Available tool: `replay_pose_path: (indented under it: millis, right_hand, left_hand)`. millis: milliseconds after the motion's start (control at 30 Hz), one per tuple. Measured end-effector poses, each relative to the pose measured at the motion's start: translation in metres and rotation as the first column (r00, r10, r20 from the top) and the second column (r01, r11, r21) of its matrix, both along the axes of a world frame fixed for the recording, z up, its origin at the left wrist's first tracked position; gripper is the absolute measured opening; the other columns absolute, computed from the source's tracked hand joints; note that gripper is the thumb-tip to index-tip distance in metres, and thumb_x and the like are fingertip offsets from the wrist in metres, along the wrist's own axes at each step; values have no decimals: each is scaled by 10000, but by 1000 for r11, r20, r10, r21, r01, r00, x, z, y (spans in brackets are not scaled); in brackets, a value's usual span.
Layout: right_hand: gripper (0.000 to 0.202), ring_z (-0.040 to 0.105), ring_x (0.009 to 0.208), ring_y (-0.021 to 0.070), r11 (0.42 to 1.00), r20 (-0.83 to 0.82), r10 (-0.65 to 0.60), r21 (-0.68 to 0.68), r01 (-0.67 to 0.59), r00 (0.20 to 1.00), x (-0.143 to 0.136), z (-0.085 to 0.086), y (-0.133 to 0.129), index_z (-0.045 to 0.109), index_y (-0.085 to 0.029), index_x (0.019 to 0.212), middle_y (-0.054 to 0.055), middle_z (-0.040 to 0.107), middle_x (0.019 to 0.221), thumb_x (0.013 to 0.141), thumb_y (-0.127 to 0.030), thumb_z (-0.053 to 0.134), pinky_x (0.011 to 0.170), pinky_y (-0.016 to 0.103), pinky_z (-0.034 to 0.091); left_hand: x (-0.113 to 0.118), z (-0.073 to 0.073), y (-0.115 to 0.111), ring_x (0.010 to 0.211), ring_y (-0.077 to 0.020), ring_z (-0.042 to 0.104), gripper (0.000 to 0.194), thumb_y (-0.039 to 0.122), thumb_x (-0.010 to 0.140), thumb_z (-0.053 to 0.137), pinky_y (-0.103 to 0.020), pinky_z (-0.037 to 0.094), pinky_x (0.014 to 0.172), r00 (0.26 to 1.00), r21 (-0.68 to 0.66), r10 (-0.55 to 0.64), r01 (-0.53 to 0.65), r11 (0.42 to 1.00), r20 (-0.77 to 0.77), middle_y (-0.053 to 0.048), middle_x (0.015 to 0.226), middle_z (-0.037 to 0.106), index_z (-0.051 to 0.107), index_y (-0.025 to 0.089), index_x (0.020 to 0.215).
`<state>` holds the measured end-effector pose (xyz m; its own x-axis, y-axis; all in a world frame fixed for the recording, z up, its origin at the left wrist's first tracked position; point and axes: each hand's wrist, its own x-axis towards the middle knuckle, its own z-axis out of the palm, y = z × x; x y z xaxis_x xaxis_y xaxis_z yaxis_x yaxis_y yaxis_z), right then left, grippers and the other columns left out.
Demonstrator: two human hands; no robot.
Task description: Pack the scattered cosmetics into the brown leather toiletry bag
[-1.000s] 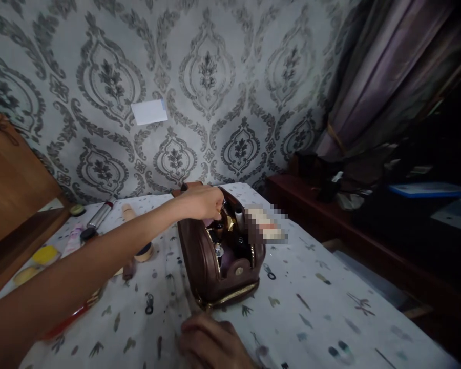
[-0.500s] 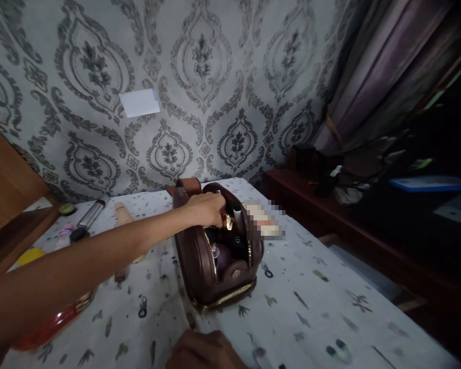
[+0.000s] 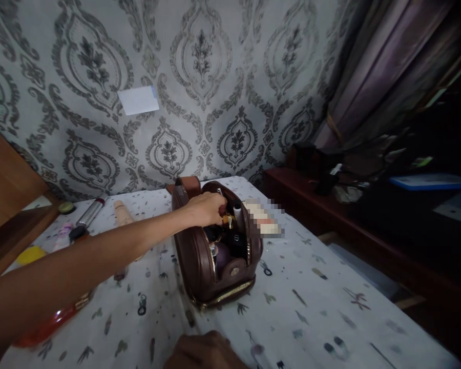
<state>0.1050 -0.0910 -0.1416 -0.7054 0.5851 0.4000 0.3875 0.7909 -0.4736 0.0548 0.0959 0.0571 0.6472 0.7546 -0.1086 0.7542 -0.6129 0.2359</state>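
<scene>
A dark brown leather makeup bag [image 3: 194, 271] stands unzipped on the table, its gold zip teeth showing. My left hand [image 3: 207, 209] reaches over its left side into the opening, fingers curled and closed. A small item with a shiny tip shows by those fingers; its kind is unclear. Inside lie a shiny gold-coloured piece [image 3: 228, 221], a white-capped tube [image 3: 237, 212] and a rounded purple item [image 3: 223, 256]. At the lower edge, in front of the bag, is my right hand [image 3: 205, 352], dark and partly cut off, its fingers hidden.
Left of the bag lie a beige tube [image 3: 122, 211], a clear cylinder with a dark red end [image 3: 91, 212], a yellow round item [image 3: 30, 255] and a red bottle [image 3: 49, 328]. A blurred-out card [image 3: 263, 219] is at the right. Patterned cloth [image 3: 303, 307] covers the table.
My left hand stays in the bag with its fingers slightly shifted, and the shiny-tipped item beside them shows a little more. The view has moved very slightly.
</scene>
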Motion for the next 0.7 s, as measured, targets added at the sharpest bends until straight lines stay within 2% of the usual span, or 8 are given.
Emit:
replay_pose_path:
  millis: [167,333,433,567,700]
  right_hand:
    - [155,531,538,80,997,28,25,72,-27,999,-2,1,2,595,-221,841,-43,576,653,923,-346,557,415,222,265]
    - [144,542,576,80,999,82,46,-14,-45,996,2,-3,1,624,-218,889,-32,617,708,943,-318,536,472,176,334]
    - [174,557,581,85,999,74,42,-7,-42,996,2,-7,1,634,-227,916,-31,616,696,965,-337,507,488,171,360]
    - [141,583,580,88,999,62,44,26,-46,997,2,-2,1,620,-238,908,-43,611,680,935,-362,558,457,205,325]
    - [101,551,555,81,998,74,47,42,-50,996,2,5,1,606,-242,916,-50,602,693,898,-341,604,421,217,271]
  left_hand:
    - [0,-1,2,543,-103,491,110,116,691,691,-228,310,494,999,-83,-8,12,997,49,65,562,508,593,165,679]
    - [0,-3,1,631,-133,580,77,154,698,709,-219,344,517,998,-68,-58,57,996,-10,29,638,598,634,160,717]
    - [1,-6,2,668,-150,615,73,141,708,696,-216,358,520,995,-72,-93,90,993,-32,6,682,637,672,152,776]
    - [4,-10,2,666,-177,626,101,124,718,662,-233,348,496,993,-13,-96,95,995,-64,-33,706,660,705,135,808]
    - [3,-11,0,673,-178,634,128,82,717,638,-240,366,523,991,27,-134,135,990,-18,-46,693,668,726,125,800]
